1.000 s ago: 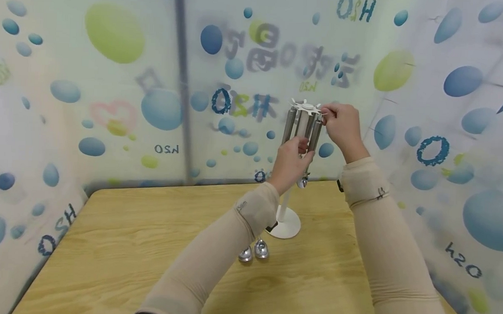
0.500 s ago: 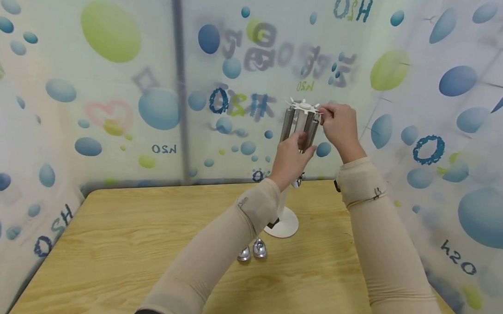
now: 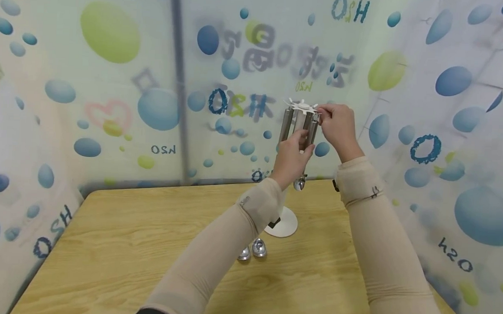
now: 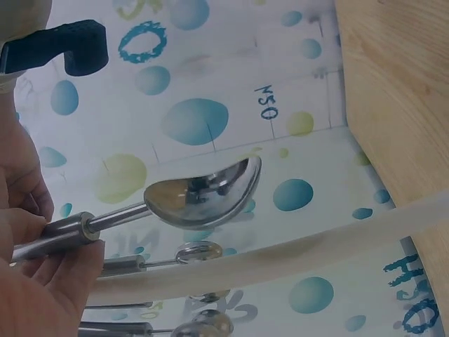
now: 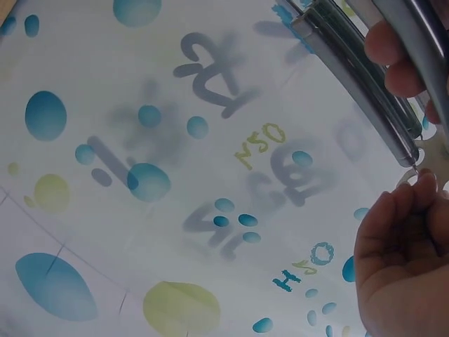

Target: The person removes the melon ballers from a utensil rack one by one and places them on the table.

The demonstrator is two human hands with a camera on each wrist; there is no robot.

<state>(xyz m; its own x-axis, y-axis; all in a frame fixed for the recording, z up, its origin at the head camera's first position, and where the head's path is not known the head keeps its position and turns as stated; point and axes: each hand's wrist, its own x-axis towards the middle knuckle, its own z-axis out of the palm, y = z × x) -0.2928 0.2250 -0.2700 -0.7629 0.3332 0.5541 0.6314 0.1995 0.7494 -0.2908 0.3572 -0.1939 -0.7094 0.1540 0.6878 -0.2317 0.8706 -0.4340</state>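
A white utensil stand with a star-shaped hook top [image 3: 302, 106] rises at the right of the head view, several steel utensils hanging from it. My left hand [image 3: 290, 159] grips the steel handle of a serving spoon [image 4: 203, 196], fingers and thumb curled round it. The spoon's bowl hangs below that hand, beside the stand's pale pole [image 4: 295, 256]. At the hook top, my right hand [image 3: 339, 127] pinches the small hanging loop at a handle's end, right beside a white hook. Fingertips hide part of the loop.
The stand's round white base [image 3: 288, 223] rests on the wooden table [image 3: 149, 236] towards the back. Nearer lie two steel utensil heads [image 3: 259, 248], partly covered by the left sleeve. A patterned curtain [image 3: 125, 78] hangs close behind the table.
Both hands keep their places at the stand, with only slight shifts. The spoon's bowl has turned and swung slightly below the left hand. The head view has shifted a little.
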